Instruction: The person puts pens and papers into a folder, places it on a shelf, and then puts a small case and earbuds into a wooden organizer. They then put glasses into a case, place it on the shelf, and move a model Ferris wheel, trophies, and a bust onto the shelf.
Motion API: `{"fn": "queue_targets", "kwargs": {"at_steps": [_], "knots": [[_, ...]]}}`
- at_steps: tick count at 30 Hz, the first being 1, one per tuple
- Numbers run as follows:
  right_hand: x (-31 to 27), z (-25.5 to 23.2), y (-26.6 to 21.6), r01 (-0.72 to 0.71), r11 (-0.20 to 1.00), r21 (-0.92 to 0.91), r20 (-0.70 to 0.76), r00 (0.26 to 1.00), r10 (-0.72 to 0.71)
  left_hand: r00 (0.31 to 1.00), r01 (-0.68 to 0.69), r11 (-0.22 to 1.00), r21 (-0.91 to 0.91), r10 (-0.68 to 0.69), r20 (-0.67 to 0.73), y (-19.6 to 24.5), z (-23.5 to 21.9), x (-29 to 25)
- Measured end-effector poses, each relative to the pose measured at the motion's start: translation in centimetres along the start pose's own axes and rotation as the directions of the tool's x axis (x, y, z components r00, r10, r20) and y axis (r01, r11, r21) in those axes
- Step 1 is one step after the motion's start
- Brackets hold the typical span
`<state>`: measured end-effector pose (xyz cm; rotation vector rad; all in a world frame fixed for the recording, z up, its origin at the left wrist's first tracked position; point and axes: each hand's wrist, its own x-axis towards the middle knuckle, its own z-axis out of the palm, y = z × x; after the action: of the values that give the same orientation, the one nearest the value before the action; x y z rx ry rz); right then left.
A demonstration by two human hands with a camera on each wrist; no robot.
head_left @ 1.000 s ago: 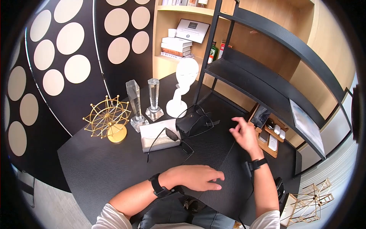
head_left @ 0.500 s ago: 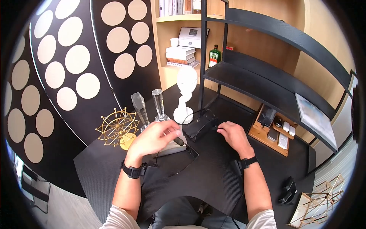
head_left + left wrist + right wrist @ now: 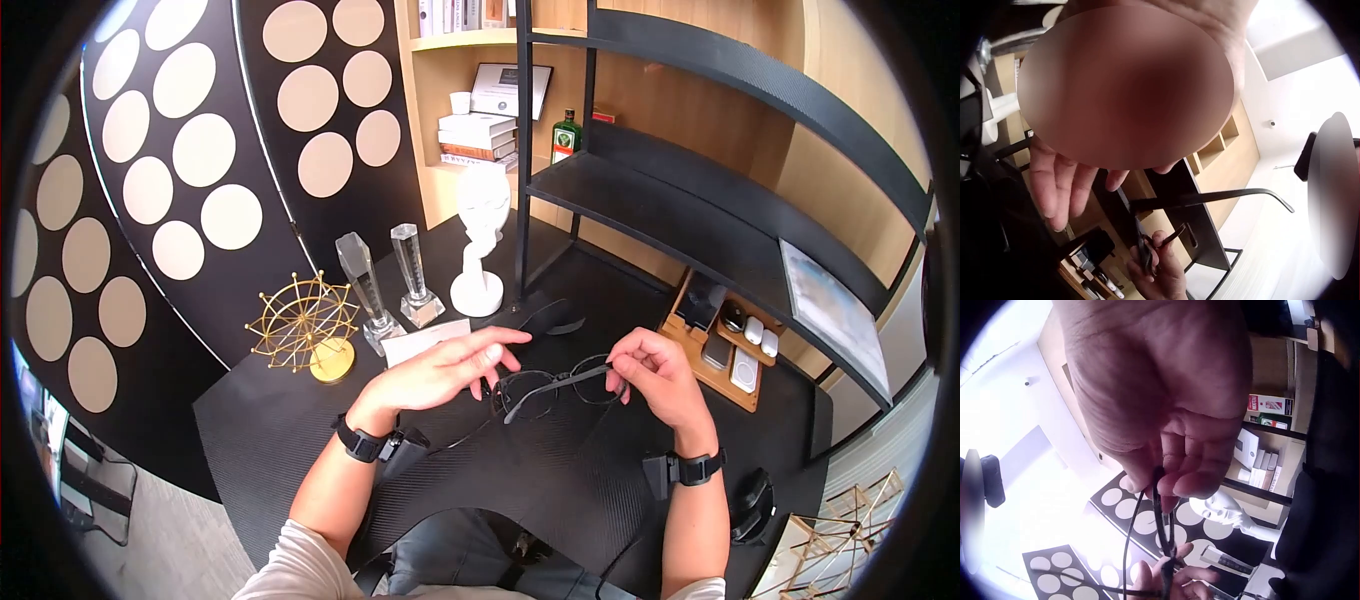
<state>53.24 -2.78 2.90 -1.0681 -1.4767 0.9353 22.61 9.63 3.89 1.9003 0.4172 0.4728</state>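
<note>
Over black desk [image 3: 300, 440], right hand [image 3: 655, 375] pinches glasses [image 3: 555, 385]; left hand [image 3: 440, 372] fingers straight, seemingly touching them

White short sleeves, bare forearms, a black strapped band with camera on each wrist.

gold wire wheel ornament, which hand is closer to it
Left. The left hand hovers just right of the gold wire wheel ornament; the right hand is farther right, pinching the glasses.

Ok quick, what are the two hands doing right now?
Left hand: fingers straight, touching one end of the black glasses.
Right hand: pinching the other end of the glasses.
</note>
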Motion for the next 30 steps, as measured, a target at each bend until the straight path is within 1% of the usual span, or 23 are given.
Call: {"fn": "queue_targets", "kwargs": {"at_steps": [1,3,6,7,9,10,11,13,14,15,17,19,20,21,22,23,24,25,26,27,28,29,30], "knots": [[-0.1,0.1,-0.2,0.001,1.000,0.009,0.001,1.000,-0.001,1.000,-0.023,0.995,0.095,0.021,0.018,0.1,0.3,0.0],[-0.3,0.6,-1.3,0.028,0.991,0.128,-0.014,1.000,-0.027,0.999,0.021,0.991,0.131,-0.024,0.021,0.2,0.1,-0.1],[0.0,0.7,-1.1,0.022,0.999,0.047,-0.077,0.997,-0.018,0.986,-0.068,0.962,-0.263,0.105,0.127,-0.5,0.0,0.2],[0.0,0.8,-0.9,0.015,1.000,0.012,-0.111,0.994,-0.013,0.986,-0.064,0.963,-0.263,0.101,0.130,-0.5,0.1,0.2],[0.2,0.9,-0.4,0.019,1.000,0.020,-0.124,0.992,-0.016,0.983,-0.155,0.935,-0.318,0.177,0.043,-0.3,0.4,0.2],[0.2,0.9,-0.2,0.024,0.999,0.023,-0.133,0.991,-0.021,0.978,-0.209,0.944,-0.254,0.195,-0.081,-0.3,0.9,0.5],[0.1,1.1,-0.2,0.023,0.999,0.026,-0.137,0.990,-0.019,0.978,-0.206,0.945,-0.254,0.192,-0.077,-0.6,0.8,0.4],[0.0,1.6,-0.6,0.032,0.998,-0.050,-0.140,0.989,-0.039,0.978,-0.187,0.977,-0.105,0.175,-0.118,-1.1,0.5,0.4],[0.0,1.8,-0.9,0.034,0.998,-0.050,-0.143,0.989,-0.041,0.966,-0.167,0.971,-0.170,0.127,-0.223,-0.1,1.5,0.4],[-0.1,1.9,-1.1,0.029,0.999,-0.038,-0.129,0.991,-0.033,0.967,-0.168,0.971,-0.168,0.129,-0.221,-0.1,1.7,0.5],[-0.2,1.7,-1.4,0.027,0.999,-0.028,-0.114,0.993,-0.030,0.938,-0.174,0.979,-0.103,0.133,-0.319,-0.1,2.0,0.6],[-0.4,1.4,-1.5,0.153,0.958,-0.241,0.007,0.988,-0.156,0.944,-0.148,0.986,-0.078,0.118,-0.307,0.1,2.1,0.7],[-0.6,1.3,-2.8,0.116,0.919,-0.377,0.046,0.993,-0.107,0.946,-0.160,0.984,-0.078,0.130,-0.296,0.2,2.3,0.7],[-0.7,1.0,-3.1,0.120,0.919,-0.375,0.046,0.993,-0.110,0.948,-0.170,0.982,-0.079,0.141,-0.285,0.3,2.5,0.7],[-0.9,0.4,-3.3,0.057,0.923,-0.382,0.063,0.997,-0.035,0.948,-0.170,0.983,-0.071,0.144,-0.282,0.5,2.7,1.0],[-1.1,-0.2,-3.5,-0.003,0.921,-0.390,0.074,0.997,0.035,0.949,-0.128,0.991,-0.039,0.111,-0.295,0.6,2.9,1.7],[-1.5,-1.0,-3.7,-0.042,0.950,-0.309,0.000,0.999,0.044,0.949,-0.082,0.997,-0.009,0.075,-0.307,0.5,2.9,2.3],[-1.9,-2.1,-4.0,-0.082,0.947,-0.310,-0.060,0.996,0.066,0.943,0.086,0.981,0.176,-0.023,-0.331,0.1,2.3,3.3],[-2.2,-3.5,-3.9,-0.106,0.937,-0.332,-0.119,0.990,0.070,0.950,0.162,0.903,0.397,-0.035,-0.309,-0.1,1.8,4.4],[-2.5,-4.8,-3.7,-0.132,0.926,-0.353,-0.176,0.982,0.073,0.955,0.222,0.772,0.595,-0.051,-0.291,-0.3,1.4,5.7],[-2.8,-6.0,-3.1,-0.121,0.926,-0.357,-0.234,0.971,0.037,0.959,0.262,0.640,0.722,-0.089,-0.269,-1.0,1.1,7.2],[-3.1,-6.6,-3.3,-0.165,0.915,-0.369,-0.291,0.955,0.055,0.960,0.258,0.638,0.726,-0.088,-0.264,-1.4,1.0,8.7],[-3.3,-7.4,-2.9,-0.155,0.907,-0.391,-0.309,0.951,0.029,0.949,0.310,0.484,0.818,-0.202,-0.241,-1.8,0.8,10.2]]}}
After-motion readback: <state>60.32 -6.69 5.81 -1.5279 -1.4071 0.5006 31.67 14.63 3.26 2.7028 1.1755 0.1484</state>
